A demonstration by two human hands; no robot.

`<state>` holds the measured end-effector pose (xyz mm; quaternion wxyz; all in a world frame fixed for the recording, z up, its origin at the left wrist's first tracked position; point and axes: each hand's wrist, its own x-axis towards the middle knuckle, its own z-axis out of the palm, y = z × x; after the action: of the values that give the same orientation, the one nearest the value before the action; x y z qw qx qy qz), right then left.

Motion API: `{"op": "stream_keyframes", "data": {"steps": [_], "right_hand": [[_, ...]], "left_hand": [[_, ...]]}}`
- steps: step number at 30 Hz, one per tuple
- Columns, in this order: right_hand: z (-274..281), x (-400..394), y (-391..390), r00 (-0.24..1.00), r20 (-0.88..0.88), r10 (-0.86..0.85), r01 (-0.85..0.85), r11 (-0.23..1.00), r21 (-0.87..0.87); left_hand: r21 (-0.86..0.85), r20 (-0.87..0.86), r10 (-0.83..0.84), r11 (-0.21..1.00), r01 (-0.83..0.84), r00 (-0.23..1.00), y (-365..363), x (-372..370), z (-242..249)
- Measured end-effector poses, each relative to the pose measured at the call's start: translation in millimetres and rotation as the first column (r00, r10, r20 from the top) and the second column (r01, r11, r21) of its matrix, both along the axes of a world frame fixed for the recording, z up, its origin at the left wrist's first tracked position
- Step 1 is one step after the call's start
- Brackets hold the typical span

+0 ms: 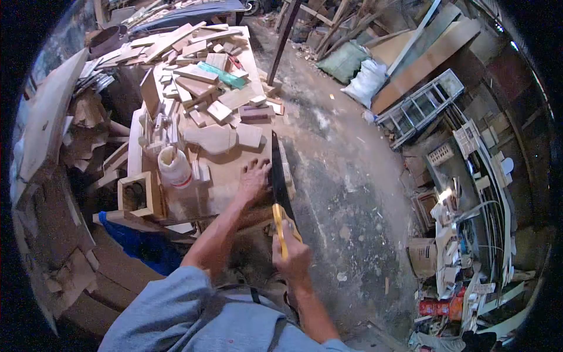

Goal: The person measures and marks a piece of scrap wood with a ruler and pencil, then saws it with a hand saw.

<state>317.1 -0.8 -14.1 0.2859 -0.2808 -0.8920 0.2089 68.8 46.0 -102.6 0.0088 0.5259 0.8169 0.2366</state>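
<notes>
My right hand (292, 253) is wrapped round the yellow handle (280, 229) of a handsaw. The dark saw blade (278, 167) points away from me along the right edge of the wooden worktable (217, 196). Flat on the board near that edge lies my left hand (254, 178), its fingers spread, just left of the blade. Beyond it are a shaped wooden piece (211, 139) and a smaller block (250, 135). To the left stands a white glue container (175, 167) with an open top.
Wood offcuts (196, 82) are piled on the table's far part, with a green piece (223, 75) among them. A wooden frame (139, 195) sits at the near left corner. Right of the floor are sacks (366, 82), a ladder (419, 108) and a cardboard box (422, 257).
</notes>
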Motion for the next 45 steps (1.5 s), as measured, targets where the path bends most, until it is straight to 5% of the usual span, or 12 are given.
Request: {"op": "stream_keyframes", "data": {"steps": [3,7,8,9,11,14,20,23,24,27,31,45], "right_hand": [[-3.7,18.0,-21.8,0.993,-0.117,0.009,-0.019,0.996,-0.083],[-10.6,4.9,-3.9,0.982,-0.183,0.054,-0.034,0.993,0.110],[-7.8,-8.0,6.8,0.999,-0.034,0.003,0.000,0.997,0.081],[-12.2,-27.0,21.3,0.979,-0.202,0.034,0.013,0.974,0.228],[15.5,-14.2,24.9,0.989,-0.135,-0.061,0.067,0.997,0.039],[23.0,35.4,12.3,0.887,-0.420,-0.192,0.170,0.981,-0.090],[10.8,91.2,-12.6,0.978,-0.105,-0.178,0.164,0.978,-0.128],[-24.9,70.2,-17.2,0.983,-0.181,-0.013,0.042,0.987,0.155],[-23.3,70.4,-23.6,0.996,-0.090,-0.009,0.006,0.999,-0.034],[-25.3,53.5,-24.0,0.999,-0.047,0.008,-0.004,0.995,0.097],[-18.6,51.5,-35.0,0.999,0.031,-0.009,0.008,1.000,0.025],[-18.8,49.3,-33.3,0.999,-0.036,0.019,-0.016,0.996,0.084]], "left_hand": [[0.038,-0.009,0.003,0.999,-0.003,1.000,-2.0,-4.6,-0.1],[0.054,-0.140,0.016,0.998,-0.009,0.990,5.7,-9.2,-24.1],[0.064,-0.158,0.015,0.998,-0.005,0.987,8.2,-13.8,-28.6],[0.075,-0.177,0.019,0.997,-0.006,0.984,7.0,-13.4,-30.1],[0.116,-0.095,0.014,0.993,-0.003,0.995,1.1,-8.6,-11.7],[0.119,-0.031,0.002,0.993,0.002,1.000,-2.0,-4.5,-1.9],[0.137,0.064,-0.002,0.990,-0.007,0.998,-5.5,-2.8,10.9],[0.141,0.063,0.007,0.990,-0.016,0.998,-5.5,-1.7,9.5],[0.147,0.066,0.011,0.989,-0.021,0.998,-4.1,-2.0,6.6],[0.081,0.015,0.027,0.996,-0.028,1.000,-0.9,-5.5,2.0],[0.062,0.027,0.022,0.998,-0.024,0.999,-2.2,-4.2,2.6],[0.073,0.064,0.006,0.997,-0.011,0.998,0.6,-4.5,6.4]]}}
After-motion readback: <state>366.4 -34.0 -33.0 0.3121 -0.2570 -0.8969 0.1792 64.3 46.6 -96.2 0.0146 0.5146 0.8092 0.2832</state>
